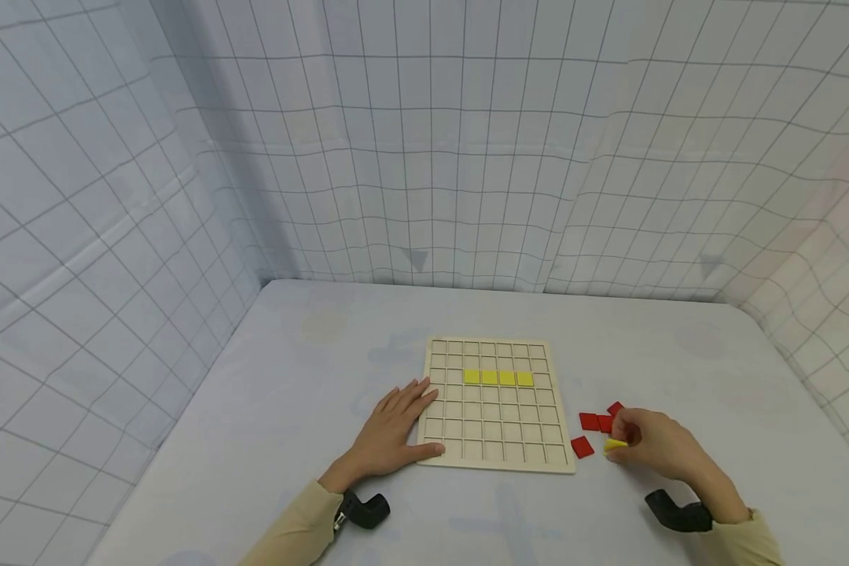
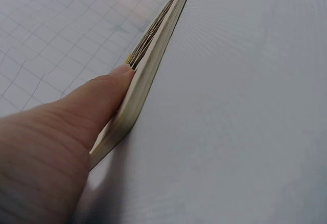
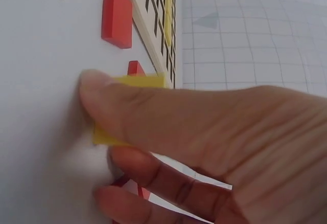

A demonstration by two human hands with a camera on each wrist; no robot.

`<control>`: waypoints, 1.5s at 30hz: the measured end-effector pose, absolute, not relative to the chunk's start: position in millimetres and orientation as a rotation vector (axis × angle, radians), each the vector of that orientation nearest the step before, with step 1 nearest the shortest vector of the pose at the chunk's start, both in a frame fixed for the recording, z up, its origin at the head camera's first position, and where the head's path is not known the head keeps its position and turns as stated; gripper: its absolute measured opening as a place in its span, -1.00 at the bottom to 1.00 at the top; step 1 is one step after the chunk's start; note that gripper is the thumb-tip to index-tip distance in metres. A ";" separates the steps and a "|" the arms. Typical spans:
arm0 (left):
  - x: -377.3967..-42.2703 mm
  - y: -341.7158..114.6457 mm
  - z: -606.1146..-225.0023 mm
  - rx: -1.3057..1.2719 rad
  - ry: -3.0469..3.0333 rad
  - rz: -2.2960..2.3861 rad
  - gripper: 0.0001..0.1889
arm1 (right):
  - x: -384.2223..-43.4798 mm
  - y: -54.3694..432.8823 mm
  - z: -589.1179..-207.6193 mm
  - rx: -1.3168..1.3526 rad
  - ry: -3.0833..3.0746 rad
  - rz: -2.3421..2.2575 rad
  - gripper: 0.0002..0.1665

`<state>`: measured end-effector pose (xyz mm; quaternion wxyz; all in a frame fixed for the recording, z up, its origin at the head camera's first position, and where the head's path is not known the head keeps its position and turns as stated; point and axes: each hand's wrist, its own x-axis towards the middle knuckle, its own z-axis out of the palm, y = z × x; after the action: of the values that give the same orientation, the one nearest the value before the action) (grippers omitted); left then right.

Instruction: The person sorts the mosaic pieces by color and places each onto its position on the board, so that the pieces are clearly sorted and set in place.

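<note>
A pale wooden grid board point(image 1: 491, 456) lies on the table, with several yellow square tiles point(image 1: 498, 377) in one row of its upper part. My left hand point(image 1: 395, 432) rests flat along the board's left edge, fingers spread; its thumb point(image 2: 102, 91) lies over the rim near the corner. Right of the board, my right hand point(image 1: 656, 444) pinches another yellow tile point(image 3: 150, 82) between thumb and fingers, low over the table. Several red tiles point(image 1: 582, 447) lie loose between the board and that hand, some partly hidden behind its fingers.
The white table point(image 1: 311, 346) carries the board near its middle. Grid-patterned curtains point(image 1: 467, 157) hang behind and on both sides. Each wrist wears a black camera mount, one on the left point(image 1: 368, 511) and one on the right point(image 1: 679, 515).
</note>
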<state>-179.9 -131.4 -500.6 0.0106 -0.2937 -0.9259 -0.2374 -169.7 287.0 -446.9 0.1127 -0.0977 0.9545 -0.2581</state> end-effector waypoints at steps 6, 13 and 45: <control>-179.7 -131.2 -500.2 -0.922 -2.891 -0.748 -0.13 | -171.3 289.8 -449.8 -0.317 2.817 -0.767 -0.69; -180.2 -131.2 -498.9 -0.924 -2.888 -0.752 -0.13 | -172.9 291.3 -446.3 -0.286 2.828 -0.802 -0.80; -178.9 -130.8 -498.1 -0.916 -2.885 -0.759 -0.13 | -206.2 254.2 -448.7 -0.356 2.955 -1.125 -0.88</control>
<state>-178.9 -130.8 -498.1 0.0107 -0.2934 -0.9244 -0.2434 -206.2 254.2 -448.7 -0.0203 -0.1117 0.9285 -0.3536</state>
